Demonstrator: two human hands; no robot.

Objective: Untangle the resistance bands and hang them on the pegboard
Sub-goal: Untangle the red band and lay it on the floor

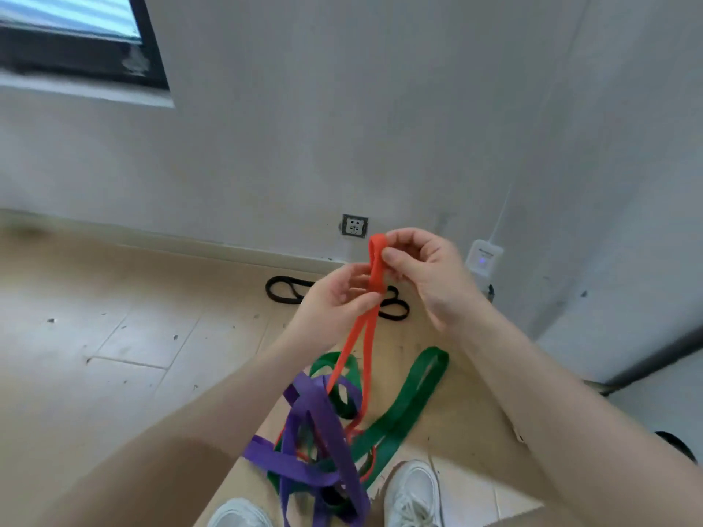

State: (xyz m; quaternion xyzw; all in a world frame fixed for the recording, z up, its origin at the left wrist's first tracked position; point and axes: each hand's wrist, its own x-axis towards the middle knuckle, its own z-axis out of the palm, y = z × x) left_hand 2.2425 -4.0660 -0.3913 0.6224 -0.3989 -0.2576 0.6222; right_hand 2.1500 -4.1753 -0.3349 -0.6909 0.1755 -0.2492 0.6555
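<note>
Both hands hold the upper end of an orange band (352,342) in front of me. My right hand (430,271) pinches its top loop, and my left hand (334,298) grips it just below. The orange band runs down into a tangle with a purple band (323,446) and a wide green band (403,408) that hangs and lies on the floor by my feet. A black band (283,290) lies apart on the floor near the wall, partly hidden behind my hands. No pegboard is in view.
A wall socket (354,225) and a small white device (484,256) with a cable sit low on the white wall. A dark-framed window (76,36) is at upper left. My white shoes (412,492) stand on the tiled floor.
</note>
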